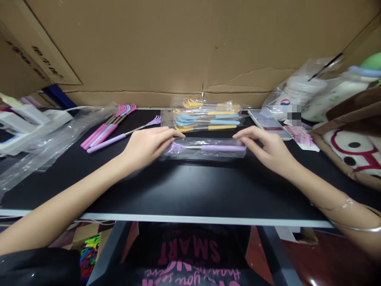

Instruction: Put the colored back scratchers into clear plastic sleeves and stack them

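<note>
A purple telescopic back scratcher (223,148) lies lengthwise in a clear plastic bag (195,142) between my hands. My left hand (149,145) is closed on the bag's left end, by the claw head. With thumb and fingers pinched, my right hand (262,145) grips the bag's right end beside the handle. Just beyond is a stack of bagged back scratchers with yellow (222,127) and blue (226,122) handles. Left of my left hand lies an unbagged purple back scratcher (111,142), next to several pink and blue ones (102,134).
The black table (190,190) has cardboard walls (143,47) behind it. A phone (269,125), a bagged drink cup (303,91) and a brown bag (342,119) stand or lie right. On the left are clear plastic bags (59,141) and a white power strip (35,125).
</note>
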`<state>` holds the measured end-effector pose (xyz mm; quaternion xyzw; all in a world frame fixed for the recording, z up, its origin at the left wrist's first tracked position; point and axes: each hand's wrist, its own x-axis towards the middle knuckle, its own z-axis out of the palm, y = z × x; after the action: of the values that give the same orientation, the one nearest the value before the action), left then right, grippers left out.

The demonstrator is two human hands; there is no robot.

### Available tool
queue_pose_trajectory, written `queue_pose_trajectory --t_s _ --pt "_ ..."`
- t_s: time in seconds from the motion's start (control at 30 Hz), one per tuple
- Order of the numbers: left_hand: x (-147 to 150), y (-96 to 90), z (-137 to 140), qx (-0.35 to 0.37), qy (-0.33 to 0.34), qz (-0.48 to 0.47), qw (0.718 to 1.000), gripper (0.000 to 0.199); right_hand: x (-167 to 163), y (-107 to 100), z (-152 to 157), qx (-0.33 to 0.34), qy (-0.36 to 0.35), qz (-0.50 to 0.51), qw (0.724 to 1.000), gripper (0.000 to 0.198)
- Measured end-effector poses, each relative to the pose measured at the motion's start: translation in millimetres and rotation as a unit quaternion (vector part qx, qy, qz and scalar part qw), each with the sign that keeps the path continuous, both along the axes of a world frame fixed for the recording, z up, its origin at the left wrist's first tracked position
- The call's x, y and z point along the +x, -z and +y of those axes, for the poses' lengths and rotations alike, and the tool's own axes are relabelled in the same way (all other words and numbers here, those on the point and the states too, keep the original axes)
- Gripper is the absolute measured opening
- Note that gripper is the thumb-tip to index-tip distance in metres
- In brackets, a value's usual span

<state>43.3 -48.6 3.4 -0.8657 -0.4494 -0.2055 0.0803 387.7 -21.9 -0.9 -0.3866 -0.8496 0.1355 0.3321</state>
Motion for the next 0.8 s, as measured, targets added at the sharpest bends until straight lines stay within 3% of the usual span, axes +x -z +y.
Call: queue_pose_trajectory --t_s 0.13,0.27,0.33,0.5,0.8 --pt "2 0.6 3 -0.078 -0.004 -0.081 0.994 0.034 -3 3 2 -0.135 -0.007 0.099 0.986 0.024" --pt "5 4.2 6 -0.166 0.015 -0.146 0.975 0.033 -3 9 8 -0.32 -0.041 0.116 0.939 0.039" --pt "7 4.8 7 -0.185 0.023 -0.165 0.968 0.033 -3 9 9 -0.366 -0.045 0.111 0.923 0.042" --pt "7 2.3 7 -0.19 0.008 -0.189 0.963 0.034 -3 6 9 -0.389 -0.037 0.116 0.913 0.051" --pt "-1 -2.6 14 -0.234 -0.007 -0.176 0.956 0.037 -2 8 14 -0.36 -0.049 0.107 0.925 0.054"
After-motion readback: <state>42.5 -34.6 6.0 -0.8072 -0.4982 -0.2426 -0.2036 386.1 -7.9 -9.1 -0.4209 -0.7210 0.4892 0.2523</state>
